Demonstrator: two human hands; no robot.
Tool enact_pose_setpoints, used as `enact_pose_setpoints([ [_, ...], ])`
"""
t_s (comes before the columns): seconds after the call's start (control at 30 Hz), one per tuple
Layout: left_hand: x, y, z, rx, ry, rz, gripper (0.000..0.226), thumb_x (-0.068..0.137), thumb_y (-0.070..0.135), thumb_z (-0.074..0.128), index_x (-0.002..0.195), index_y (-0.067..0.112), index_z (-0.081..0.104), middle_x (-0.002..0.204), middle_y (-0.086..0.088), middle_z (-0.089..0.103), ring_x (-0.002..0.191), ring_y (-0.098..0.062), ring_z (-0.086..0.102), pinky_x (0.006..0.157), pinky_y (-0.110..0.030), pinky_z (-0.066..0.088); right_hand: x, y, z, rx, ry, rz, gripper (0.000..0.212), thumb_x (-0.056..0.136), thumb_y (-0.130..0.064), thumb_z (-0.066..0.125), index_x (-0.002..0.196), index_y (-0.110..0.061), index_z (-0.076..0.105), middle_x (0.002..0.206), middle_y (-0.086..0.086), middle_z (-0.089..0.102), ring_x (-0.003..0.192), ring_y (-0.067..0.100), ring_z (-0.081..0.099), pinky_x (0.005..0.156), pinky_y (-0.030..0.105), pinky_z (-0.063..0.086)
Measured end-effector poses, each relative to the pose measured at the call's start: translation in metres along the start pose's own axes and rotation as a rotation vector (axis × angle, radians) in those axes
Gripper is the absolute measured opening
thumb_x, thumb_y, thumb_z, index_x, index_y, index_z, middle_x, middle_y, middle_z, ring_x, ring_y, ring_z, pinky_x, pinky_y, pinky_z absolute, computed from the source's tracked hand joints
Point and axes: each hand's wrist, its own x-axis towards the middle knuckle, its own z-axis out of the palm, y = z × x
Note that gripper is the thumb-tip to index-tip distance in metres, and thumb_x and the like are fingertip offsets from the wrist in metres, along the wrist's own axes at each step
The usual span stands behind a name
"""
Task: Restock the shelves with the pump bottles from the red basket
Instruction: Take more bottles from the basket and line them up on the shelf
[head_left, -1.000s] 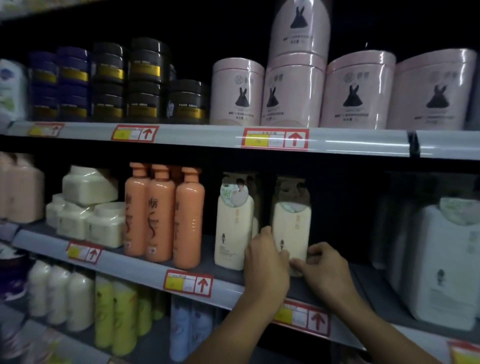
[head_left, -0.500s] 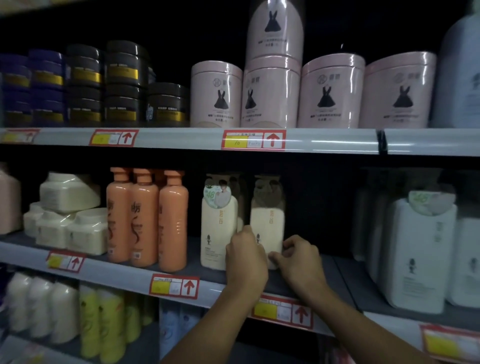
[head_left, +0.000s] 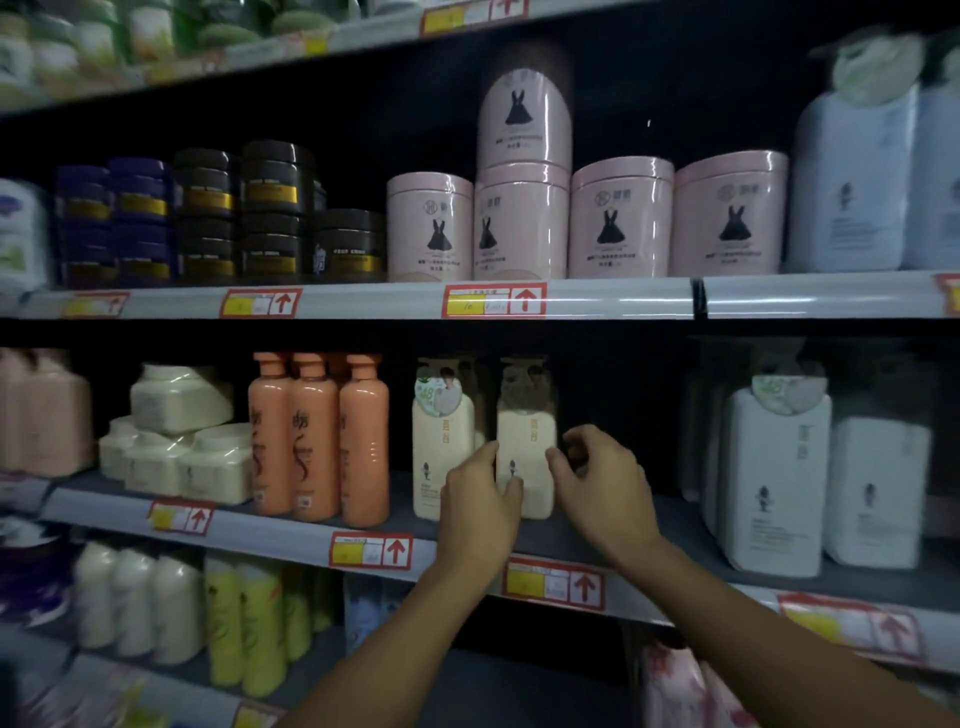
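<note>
A cream pump bottle (head_left: 527, 441) with a brown-wrapped pump stands upright on the middle shelf (head_left: 291, 530), beside a matching cream bottle (head_left: 441, 457) on its left. My left hand (head_left: 480, 501) rests on its lower left side, with the thumb on the front and the fingers on the left edge. My right hand (head_left: 605, 480) is just right of the bottle. Its fingers are curled and apart, and only the thumb tip is near the bottle's right edge. The red basket is not in view.
Three orange pump bottles (head_left: 317, 436) stand left of the cream pair, and large white bottles (head_left: 774, 478) to the right, with a dark gap between. Pink tubs (head_left: 519, 223) and dark jars (head_left: 270, 208) fill the shelf above. Yellow and white bottles (head_left: 244, 623) stand below.
My right hand has come off the cream bottle's side and opened a little. My left hand stays on the bottle. The view has tilted upward, showing more of the upper shelves.
</note>
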Motion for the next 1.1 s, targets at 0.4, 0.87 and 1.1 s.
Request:
enact_pose_setpoints([
  [0.4,-0.129,0.019,0.029,-0.247,-0.127,-0.022,0.043,0.089,0.004,0.068,0.132,0.006,0.064,0.118,-0.003,0.072,0.104,-0.01,0.07,0.089,-0.018,0.055,-0.14,0.033,-0.071,0.085,-0.152,-0.063,0.022,0.093,-0.033,0.07,0.109,-0.019,0.069,0.097,-0.004,0.073,0.08,0.011,0.067,0.077,0.032,0.056],
  [0.87,-0.428,-0.105,0.091,-0.113,-0.758,-0.38,0.041,0.086,0.007,0.076,0.126,0.013,0.067,0.113,0.0,0.074,0.101,-0.01,0.071,0.095,-0.032,0.057,-0.428,0.222,-0.08,-0.053,-0.655,0.431,0.008,0.092,-0.018,0.073,0.096,-0.017,0.065,0.08,-0.007,0.066,0.066,0.01,0.063,0.069,0.026,0.043],
  [1.1,-0.447,-0.129,0.106,0.123,-1.498,-0.018,0.074,0.085,0.021,0.077,0.151,0.028,0.042,0.152,0.007,0.046,0.139,-0.012,0.045,0.114,-0.035,0.04,-0.476,0.219,-0.047,-0.044,-1.117,0.398,0.025,0.097,-0.034,0.064,0.12,-0.027,0.061,0.111,-0.008,0.069,0.097,0.015,0.068,0.086,0.026,0.048],
])
